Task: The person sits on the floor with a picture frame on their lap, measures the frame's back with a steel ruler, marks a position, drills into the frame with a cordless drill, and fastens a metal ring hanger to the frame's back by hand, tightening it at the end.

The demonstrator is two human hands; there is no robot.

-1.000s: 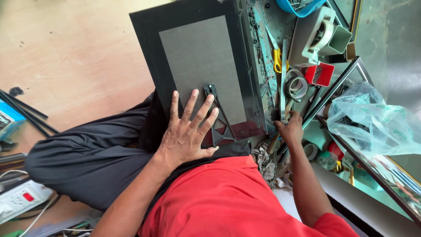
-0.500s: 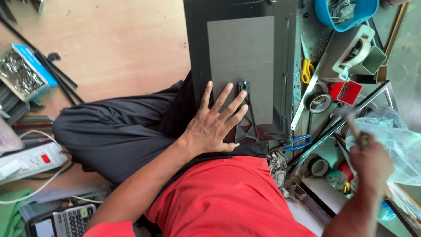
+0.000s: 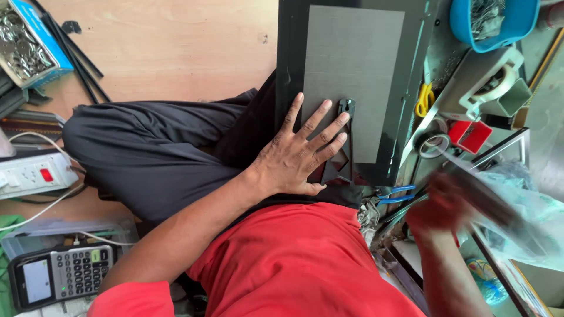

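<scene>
On lap, toward 12 o'clock: black panel with grey mesh centre, lying flat across crossed legs. Left hand pressed on its near edge, grip released, fingers spread, fingertips touching a black hinged bracket. Right hand at 4 o'clock, motion-blurred beside a long dark strip; grip cannot be told. Step judged: steadying panel while fetching a part. Next move probably calls for keeping panel pinned and bringing the part in squarely. Packages: blue open box of metal pieces at 10 o'clock; blue bowl at 1 o'clock; small red box and crumpled clear plastic bag at 3 o'clock.
</scene>
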